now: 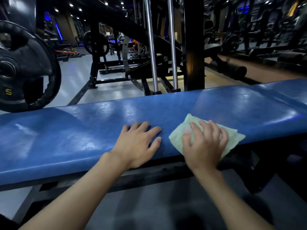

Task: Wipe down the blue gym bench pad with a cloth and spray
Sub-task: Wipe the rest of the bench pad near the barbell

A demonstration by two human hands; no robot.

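The right hand (205,143) presses a pale green square cloth (206,135) flat, fingers spread, near the front edge of the long glossy blue vinyl bench pad (83,133). The left hand (137,145) rests released beside it, bracing. With no grip on the cloth, a stroke toward that edge could drag it off.

Dim gym hall, grey floor (78,80) glossy under small ceiling lights (71,4). At left, close up, large black weight plate (25,67), yellow mark near lower rim. Mid-frame, two chrome rods (151,47) upright beside thick black post (194,44). Behind, second weight plate (95,43) on rack (95,68), curved notched metal arc (125,52) just right of it. Far left, blue light strip (59,30); orange gear (66,51) low on floor, blurred. At right, black roller pad (232,69) beside wood-toned floor strip (265,72).
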